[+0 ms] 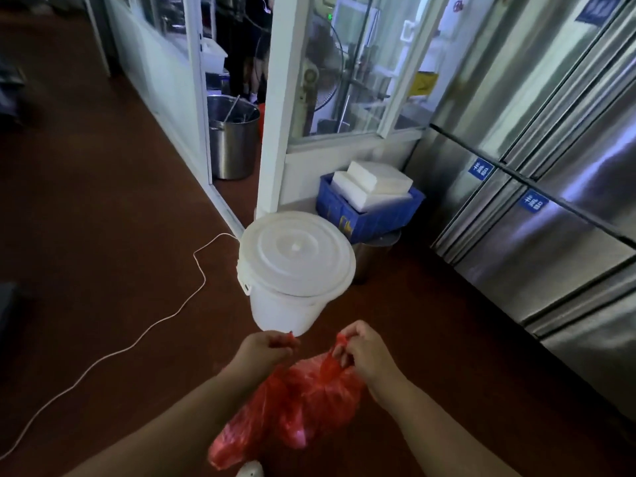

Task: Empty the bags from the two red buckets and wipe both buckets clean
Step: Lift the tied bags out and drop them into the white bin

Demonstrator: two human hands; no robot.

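Person stands over a red plastic bag (299,404) that hangs full and bulging between both forearms, above the brown floor (103,235); left hand (266,349) has its fingers curled round one twisted handle of the bag, pulled out to its own side; right hand (361,352) pinches the other handle, thumb and fingers closed on a red loop that stands up above the knuckles; the two handles are drawn apart from each other with the bag's mouth between them, so the load lies straight below the fingers and a little toward the body; long axis of the bag runs downward and toward the person's left; neither hand is plainly nearer to it, each holds its own end. Judgement: the handles look set for tying or carrying off. White lidded bucket (296,266) stands just ahead of the hands; blue crate (371,215) behind it; no red bucket can be made out with certainty.
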